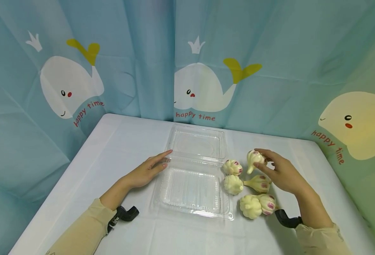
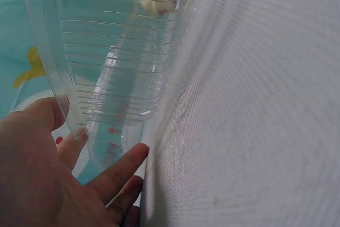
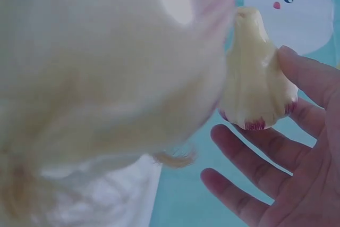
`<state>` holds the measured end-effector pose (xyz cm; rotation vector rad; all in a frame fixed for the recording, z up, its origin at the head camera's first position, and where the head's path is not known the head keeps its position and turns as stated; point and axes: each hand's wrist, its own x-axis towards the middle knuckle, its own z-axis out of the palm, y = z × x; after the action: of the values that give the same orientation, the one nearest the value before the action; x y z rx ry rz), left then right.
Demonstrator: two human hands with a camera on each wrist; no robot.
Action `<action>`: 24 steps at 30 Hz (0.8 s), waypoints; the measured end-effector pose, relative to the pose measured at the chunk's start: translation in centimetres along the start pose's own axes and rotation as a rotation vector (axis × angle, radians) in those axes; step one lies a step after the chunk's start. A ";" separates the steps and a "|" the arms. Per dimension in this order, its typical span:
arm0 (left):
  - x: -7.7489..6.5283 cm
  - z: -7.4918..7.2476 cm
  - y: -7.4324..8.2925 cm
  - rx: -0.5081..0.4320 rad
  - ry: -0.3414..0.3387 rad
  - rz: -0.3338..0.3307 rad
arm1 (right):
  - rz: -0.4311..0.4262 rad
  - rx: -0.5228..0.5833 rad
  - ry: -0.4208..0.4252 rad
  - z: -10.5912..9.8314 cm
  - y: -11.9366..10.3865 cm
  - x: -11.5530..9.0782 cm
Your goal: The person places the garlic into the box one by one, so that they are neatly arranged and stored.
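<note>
My right hand (image 1: 281, 171) pinches a cream garlic bulb (image 1: 253, 159) with purple streaks between thumb and fingers, its stem pointing down toward me. In the right wrist view the thumb and index finger touch this bulb (image 3: 256, 78), while the other fingers spread below it. A clear plastic clamshell box (image 1: 192, 187) lies with its lid (image 1: 197, 143) folded back. My left hand (image 1: 144, 173) rests at the box's left edge near the hinge, fingers mostly straight. In the left wrist view the thumb and index finger touch the clear rim (image 2: 56, 89).
Right of the box lie several more garlic bulbs (image 1: 233, 185), some touching each other. One blurred bulb (image 3: 111, 62) fills much of the right wrist view. A white cloth (image 1: 120, 226) covers the table, and a blue curtain (image 1: 152, 71) with whales hangs behind.
</note>
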<state>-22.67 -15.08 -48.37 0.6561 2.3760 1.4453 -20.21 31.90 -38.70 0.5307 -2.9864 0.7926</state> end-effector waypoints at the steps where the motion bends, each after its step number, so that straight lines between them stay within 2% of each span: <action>1: 0.0 0.0 0.0 -0.004 -0.003 0.002 | -0.001 0.007 0.006 0.0 0.0 -0.1; 8: 0.1 0.1 0.2 -0.027 -0.015 0.007 | -0.021 0.019 0.075 0.2 -0.4 -0.5; 16: 0.1 0.1 0.0 -0.004 -0.007 -0.007 | -0.013 0.056 0.135 0.7 -0.7 -0.7; 24: 0.1 -0.1 -0.2 -0.005 -0.011 -0.017 | -0.059 0.074 0.174 1.1 -1.2 -0.5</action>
<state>-22.83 -15.13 -48.47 0.6389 2.3634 1.4365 -19.25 30.54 -39.12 0.5201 -2.7796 0.8976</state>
